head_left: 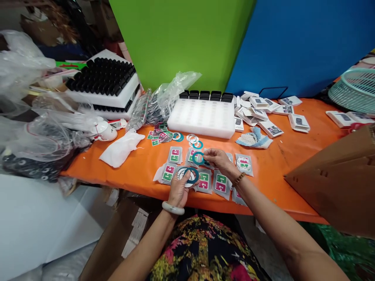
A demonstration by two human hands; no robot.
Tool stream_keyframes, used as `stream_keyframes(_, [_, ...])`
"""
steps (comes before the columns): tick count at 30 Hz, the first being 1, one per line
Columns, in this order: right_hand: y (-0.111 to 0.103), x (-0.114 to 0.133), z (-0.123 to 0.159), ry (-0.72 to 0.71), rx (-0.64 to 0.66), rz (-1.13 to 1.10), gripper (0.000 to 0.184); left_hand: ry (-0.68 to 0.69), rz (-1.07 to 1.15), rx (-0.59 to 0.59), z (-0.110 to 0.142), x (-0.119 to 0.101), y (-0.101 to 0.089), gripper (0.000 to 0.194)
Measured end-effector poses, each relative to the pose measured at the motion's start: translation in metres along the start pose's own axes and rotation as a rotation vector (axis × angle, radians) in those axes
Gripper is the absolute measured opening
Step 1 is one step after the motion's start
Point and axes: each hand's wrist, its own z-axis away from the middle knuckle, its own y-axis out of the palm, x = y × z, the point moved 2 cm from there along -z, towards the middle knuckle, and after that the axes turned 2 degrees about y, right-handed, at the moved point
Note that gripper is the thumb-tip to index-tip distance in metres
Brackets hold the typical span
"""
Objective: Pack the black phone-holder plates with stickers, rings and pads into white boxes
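My left hand [180,188] is closed on a few flat rings, a teal ring [196,176] and white printed ones, near the table's front edge. A single teal ring [194,157] is pinched between the fingertips of my right hand [218,159], just above the small packets. Two rows of grey packets lie beneath and around both hands, each topped with pink and green cards [220,182]. On the packet [244,164] at the right end sits a white ring. Other rings [192,139] and a loose pile of cards [161,134] lie behind the packets.
A white foam tray [202,117] with black pieces stands at the back. Small white boxes [258,113] and a crumpled cloth [254,138] lie right of it. Stacked foam trays [102,93] and plastic bags [43,136] fill the left; a cardboard box [334,179] borders the right.
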Motion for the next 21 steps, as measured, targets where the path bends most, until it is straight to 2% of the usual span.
stream_keyframes(6, [0.015,-0.007,-0.031,-0.11,-0.14,0.216,0.017,-0.001,0.05,-0.002,0.004,-0.007,-0.005,0.035])
stream_keyframes(11, [0.021,0.006,-0.014,-0.226,-0.211,0.336,0.011,0.048,0.099,-0.019,0.002,-0.013,-0.009,0.035])
stream_keyframes(13, [0.027,0.013,-0.003,-0.215,-0.107,0.335,0.018,0.066,0.1,-0.037,0.0,-0.015,-0.009,0.035])
stream_keyframes(17, [0.042,0.018,0.013,-0.041,0.274,0.147,0.026,0.087,0.074,-0.053,-0.002,-0.017,-0.008,0.035])
stream_keyframes(19, [0.048,0.017,0.014,0.043,0.341,0.03,0.027,0.093,0.064,-0.053,-0.002,-0.018,-0.008,0.034])
stream_keyframes(21, [0.052,0.015,0.012,0.094,0.35,-0.046,0.029,0.103,0.061,-0.047,-0.001,-0.019,-0.01,0.034])
